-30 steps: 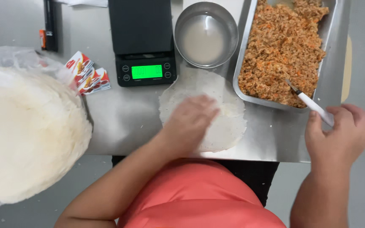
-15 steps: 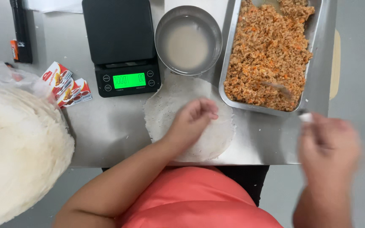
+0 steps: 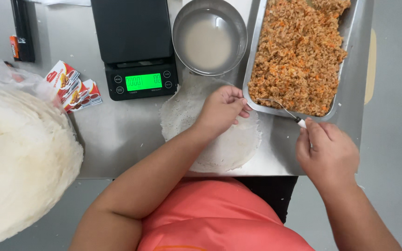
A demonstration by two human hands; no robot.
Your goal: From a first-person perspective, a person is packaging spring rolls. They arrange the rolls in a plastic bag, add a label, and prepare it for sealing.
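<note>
Right now the left hand (image 3: 220, 110) lies flat with loose fingers on the thin round wrapper (image 3: 210, 125) in the middle of the frame. Over at the right, the right hand (image 3: 327, 151) pinches a spoon (image 3: 280, 108). Its tip sits in the tray of filling (image 3: 298, 51), upper right.

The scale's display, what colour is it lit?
Bright green, on the black scale; the head view shows its display clearly.

1. The right hand (image 3: 327, 151) has been brought back toward the tray (image 3: 354, 69), and the spoon (image 3: 282, 109) is now laid at the filling's near edge.
2. The left hand (image 3: 222, 109) has been shifted toward the wrapper's (image 3: 224, 144) upper right edge, fingers curled.
</note>
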